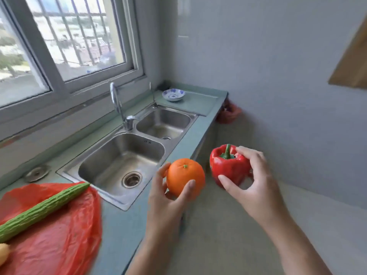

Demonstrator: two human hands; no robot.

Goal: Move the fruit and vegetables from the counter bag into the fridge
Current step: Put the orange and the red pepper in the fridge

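The orange (185, 176) sits in the left hand (168, 197), whose grip is closed around it, just past the desk (123, 225) edge, right of the sink (121, 165). The red pepper (228, 165) is in the right hand (252, 187), whose grip is closed on it, farther right of the sink. Left of the sink, a red bag (59, 235) lies flat on the desk with a green cucumber (43, 209) on top. Both sink bowls hold nothing.
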